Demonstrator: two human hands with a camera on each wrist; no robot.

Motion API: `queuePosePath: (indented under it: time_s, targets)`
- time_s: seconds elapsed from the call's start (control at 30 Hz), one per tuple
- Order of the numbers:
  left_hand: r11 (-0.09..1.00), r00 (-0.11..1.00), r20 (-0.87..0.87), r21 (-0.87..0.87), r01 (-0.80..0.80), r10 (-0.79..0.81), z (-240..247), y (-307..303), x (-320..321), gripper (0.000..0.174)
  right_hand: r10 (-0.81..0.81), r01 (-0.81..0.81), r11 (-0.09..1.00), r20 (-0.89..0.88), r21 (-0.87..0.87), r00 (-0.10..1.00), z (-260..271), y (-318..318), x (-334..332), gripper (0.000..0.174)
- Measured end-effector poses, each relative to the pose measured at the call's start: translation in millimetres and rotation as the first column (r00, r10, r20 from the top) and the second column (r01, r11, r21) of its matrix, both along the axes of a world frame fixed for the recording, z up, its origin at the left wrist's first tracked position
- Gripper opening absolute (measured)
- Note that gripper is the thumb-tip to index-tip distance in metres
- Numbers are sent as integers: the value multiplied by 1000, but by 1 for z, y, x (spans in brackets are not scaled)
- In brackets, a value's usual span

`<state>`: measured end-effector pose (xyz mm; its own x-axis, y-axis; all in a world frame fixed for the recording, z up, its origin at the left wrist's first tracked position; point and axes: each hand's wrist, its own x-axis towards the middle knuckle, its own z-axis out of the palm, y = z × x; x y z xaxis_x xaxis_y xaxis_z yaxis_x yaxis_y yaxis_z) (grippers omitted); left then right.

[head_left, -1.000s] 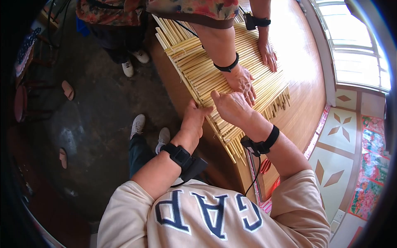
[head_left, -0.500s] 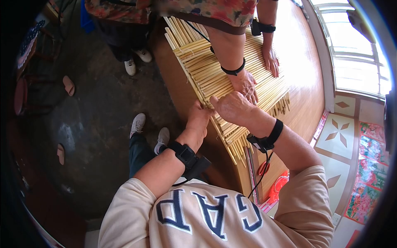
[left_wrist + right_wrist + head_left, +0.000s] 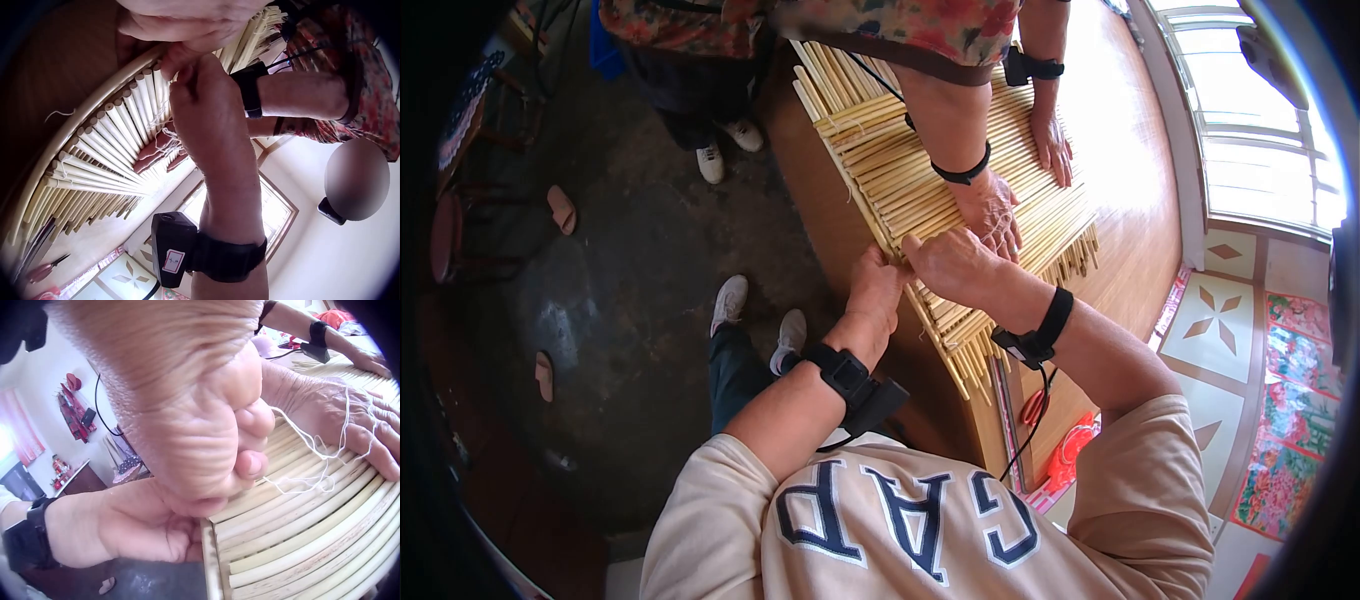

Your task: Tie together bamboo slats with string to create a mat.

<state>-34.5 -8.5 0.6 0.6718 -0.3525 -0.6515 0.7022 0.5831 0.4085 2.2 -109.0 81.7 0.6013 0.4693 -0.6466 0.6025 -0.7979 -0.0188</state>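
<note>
A mat of pale, thin sticks (image 3: 900, 185), tied with white string, lies on a wooden table. Along its near-left side runs a lengthwise edge pole (image 3: 94, 100). My left hand (image 3: 874, 288) grips this pole at the mat's side, its fingers partly under the edge. Right beside it, my right hand (image 3: 956, 266) is curled over the stick ends and pinches white string (image 3: 326, 483). Loose loops of that string trail across the sticks and over another person's hand (image 3: 340, 415), which presses on the mat. My right fingertips are partly hidden in the head view.
The other person's second hand (image 3: 1053, 155) rests farther back on the mat. Red-handled scissors (image 3: 1032, 405) and a red plastic bag (image 3: 1072, 452) lie on the table near my right forearm. The table's edge drops to a dark floor (image 3: 630, 300) on the left.
My left thumb, stretched over the mat's edge earlier, has drawn in, and my two hands are now closer together. The other person's hands stay on the mat. The head view has shifted slightly.
</note>
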Motion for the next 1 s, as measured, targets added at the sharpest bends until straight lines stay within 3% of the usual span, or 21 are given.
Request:
queuePosePath:
  time_s: [0.07, 0.33, 0.5, 0.67, 0.73, 0.8, 0.83, 0.9, 0.93, 0.97, 1.0]
  targets:
    - [1000, 1000, 0, 0, -12, 12, -4, -1, -2, 31, -88, 89, 996, -26, 31, 996, -2, 2, 1, 25]
    - [1000, 999, 35, 28, -6, 5, 0, -2, -1, 32, -186, 186, 983, -4, 4, 983, -7, 9, -3, 26]
    - [988, 997, 57, 149, 40, -49, -2, -1, -2, 28, -224, 224, 974, 26, 13, 974, -8, 13, -6, 28]
    - [995, 991, 107, 60, 78, -84, -8, 2, -4, 30, -242, 243, 968, -41, 52, 970, 5, 16, -1, 29]
    - [991, 977, 171, 42, 125, -131, -1, 7, 2, 31, -330, 331, 942, -41, 48, 943, 10, 10, -2, 27]
    - [982, 976, 114, 4, 189, -188, 0, 11, 5, 34, -448, 450, 891, -42, 66, 893, 29, 3, -9, 31]
    - [976, 968, 130, 14, 217, -217, -2, 10, 5, 34, -379, 340, 924, 315, 173, 870, 34, -3, -27, 36]
    - [980, 978, 57, 5, 201, -201, -7, 9, 5, 37, -307, 134, 946, 687, 295, 659, 48, -6, -57, 39]
    - [972, 970, 65, 19, 232, -233, -5, 10, 7, 37, -536, 345, 818, 390, 461, 749, 49, 3, -83, 30]
    - [973, 972, 41, -8, 230, -230, -2, 9, 8, 37, -721, 583, 616, 82, 530, 688, 50, 12, -109, 20]
    - [974, 974, 17, -36, 226, -225, 0, 8, 10, 38, -715, 589, 476, -103, 653, 691, 32, 16, -132, 14]
